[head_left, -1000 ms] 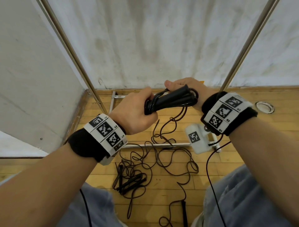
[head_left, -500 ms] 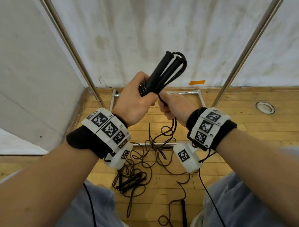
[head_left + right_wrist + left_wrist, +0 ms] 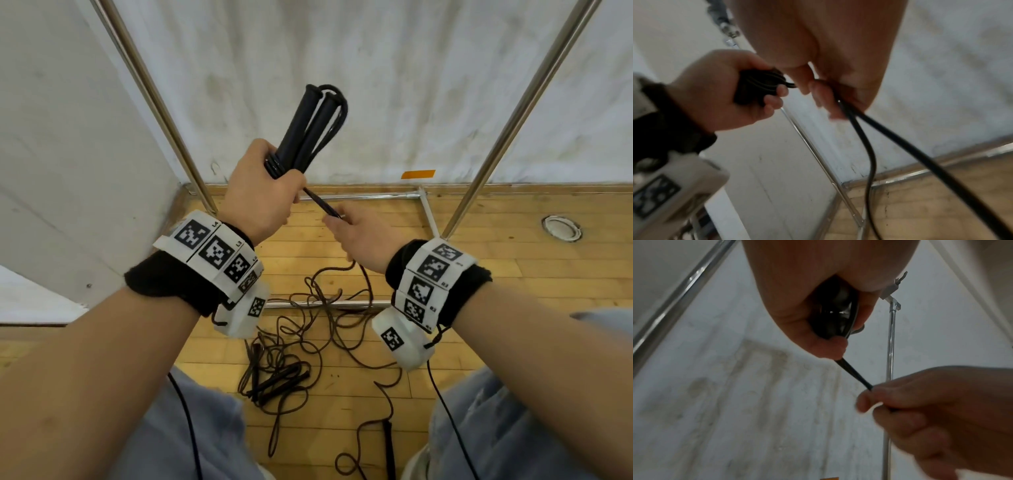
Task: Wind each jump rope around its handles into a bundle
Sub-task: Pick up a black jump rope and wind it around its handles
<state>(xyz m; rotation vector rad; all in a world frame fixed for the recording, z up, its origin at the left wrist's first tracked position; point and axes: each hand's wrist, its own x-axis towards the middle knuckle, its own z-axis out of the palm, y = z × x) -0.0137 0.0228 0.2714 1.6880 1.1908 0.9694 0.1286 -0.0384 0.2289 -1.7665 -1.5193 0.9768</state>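
The handles [image 3: 310, 128] stand at 12 o'clock above the left hand [image 3: 260, 195]; the right hand [image 3: 363, 236] sits at 4 o'clock from it, loose ropes [image 3: 301, 329] lying on the floor [image 3: 496, 274] at 6.

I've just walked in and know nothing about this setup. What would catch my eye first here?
Front and centre, the left hand grips a pair of black jump rope handles pointing up against the white wall, while the right hand pinches the taut rope leading from them. Below, more jump ropes lie tangled on the wooden floor. Both wrists wear marker-covered bands.
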